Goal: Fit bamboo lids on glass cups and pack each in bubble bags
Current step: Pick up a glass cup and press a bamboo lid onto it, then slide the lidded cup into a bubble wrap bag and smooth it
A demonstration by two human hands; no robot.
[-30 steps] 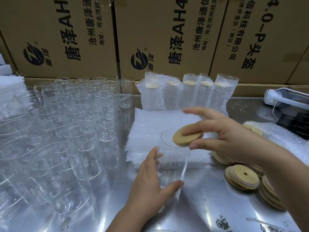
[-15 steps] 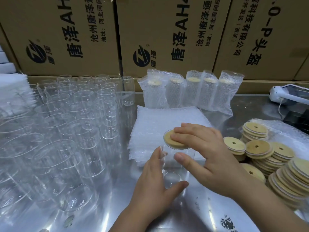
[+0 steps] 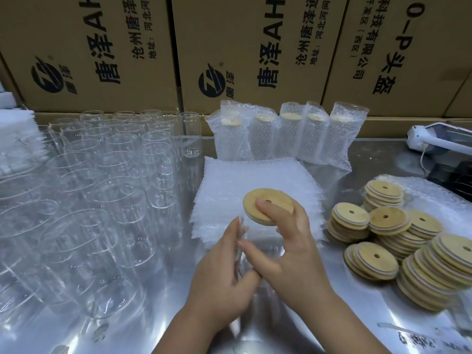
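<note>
Near centre on the worktop point(image 3: 281, 328), left hand point(image 3: 222, 272) grips a cup point(image 3: 258, 235); right hand point(image 3: 293, 251) clamps a lid point(image 3: 265, 200) onto it. Bagging remains. Beyond: flat bags point(image 3: 255, 172), five packed cups point(image 3: 288, 134); many bare cups point(image 3: 115, 175) left, spare lids point(image 3: 383, 226) right.

Empty glass cups point(image 3: 102, 187) crowd the left half of the frame, their rims nearly touching. Cardboard boxes point(image 3: 242, 47) wall off the top, with a row of packed cups point(image 3: 288, 134) standing upright just before them. A stack of bubble bags point(image 3: 229, 180) lies at centre. Leaning piles of bamboo lids point(image 3: 408, 251) block the right. At lower centre the left hand point(image 3: 224, 272) and right hand point(image 3: 288, 246) grip a lidded cup point(image 3: 265, 238). The bare table point(image 3: 166, 310) lies open at the bottom between cups and forearms, in a narrow lane between bags and lids, and at right middle beyond the packed row.
</note>
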